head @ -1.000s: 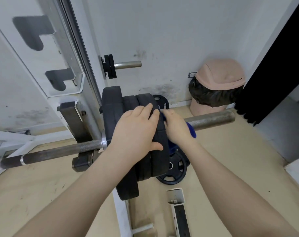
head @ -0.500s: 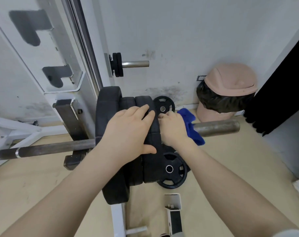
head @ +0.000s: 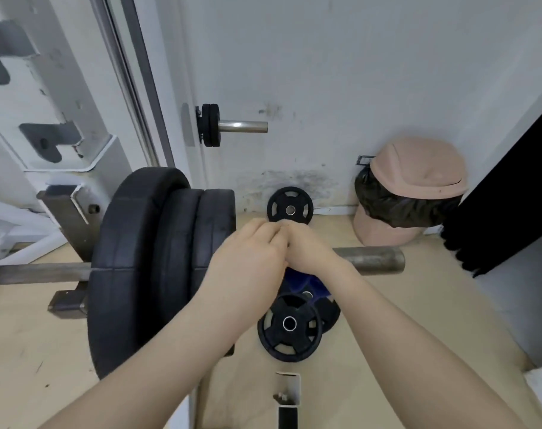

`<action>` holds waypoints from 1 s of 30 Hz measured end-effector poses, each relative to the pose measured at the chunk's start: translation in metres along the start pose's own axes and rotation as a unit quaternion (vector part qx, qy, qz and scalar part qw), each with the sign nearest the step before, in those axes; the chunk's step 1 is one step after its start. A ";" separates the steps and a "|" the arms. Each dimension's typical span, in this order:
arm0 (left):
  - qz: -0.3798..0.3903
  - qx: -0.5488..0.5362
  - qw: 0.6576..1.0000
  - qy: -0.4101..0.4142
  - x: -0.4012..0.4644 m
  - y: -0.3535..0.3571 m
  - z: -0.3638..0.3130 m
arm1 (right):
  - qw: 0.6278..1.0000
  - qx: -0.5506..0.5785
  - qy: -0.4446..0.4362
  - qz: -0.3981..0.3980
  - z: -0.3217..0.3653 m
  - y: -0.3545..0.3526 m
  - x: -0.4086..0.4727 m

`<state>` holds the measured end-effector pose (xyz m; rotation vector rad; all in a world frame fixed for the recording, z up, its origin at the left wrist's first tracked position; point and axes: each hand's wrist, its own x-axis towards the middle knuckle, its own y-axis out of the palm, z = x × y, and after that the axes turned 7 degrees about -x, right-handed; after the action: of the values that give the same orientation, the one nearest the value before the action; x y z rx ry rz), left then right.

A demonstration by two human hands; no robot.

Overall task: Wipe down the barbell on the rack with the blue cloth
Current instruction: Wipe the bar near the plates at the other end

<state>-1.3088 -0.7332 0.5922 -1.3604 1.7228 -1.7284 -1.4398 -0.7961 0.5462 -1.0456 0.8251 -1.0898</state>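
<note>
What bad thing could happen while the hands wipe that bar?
The blue cloth hangs mostly under the barbell sleeve, so it might slip from the right hand. The left hand sits right beside the big plates, so fingers could get pinched. Small plates on the floor could trip feet.

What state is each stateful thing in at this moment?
Barbell: on the rack, three plates loaded.
Blue cloth: bunched, hanging under the sleeve.
Left hand: closed at the sleeve.
Right hand: closed over the sleeve.
Bin: lid shut, bag fitted.
</note>
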 end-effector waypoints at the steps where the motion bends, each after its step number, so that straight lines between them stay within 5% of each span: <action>1: 0.020 -0.001 1.000 -0.007 0.006 0.004 -0.009 | 1.000 -0.003 -0.010 0.004 -0.018 -0.002 -0.004; 5: 0.144 0.030 0.987 -0.063 0.024 0.035 -0.039 | 0.987 -0.123 0.099 -0.008 -0.104 -0.021 -0.030; 9: 0.176 0.055 0.974 -0.128 0.018 0.070 -0.042 | 0.967 -0.127 0.209 -0.073 -0.140 -0.029 -0.049; 15: 0.086 0.058 0.990 -0.098 0.018 0.080 -0.028 | 0.983 -0.130 0.008 -0.132 -0.103 -0.010 -0.048; 18: 0.085 0.098 0.988 -0.084 0.020 0.082 -0.023 | 0.985 -0.017 0.149 -0.083 -0.124 -0.029 -0.044; 20: 0.076 0.103 0.988 -0.085 0.018 0.085 -0.022 | 0.965 -0.065 0.241 -0.081 -0.121 -0.028 -0.039; 26: 0.071 0.094 0.991 -0.066 0.016 0.088 -0.020 | 0.993 -0.066 0.055 -0.080 -0.080 -0.005 -0.027; 30: 0.086 0.043 0.992 -0.075 0.014 0.070 -0.018 | 0.982 -0.040 0.177 -0.049 -0.109 -0.012 -0.032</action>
<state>-1.3553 -0.7483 0.5377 -1.2323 1.6128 -1.5463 -1.5517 -0.7941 0.5249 -0.9811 1.1184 -1.3603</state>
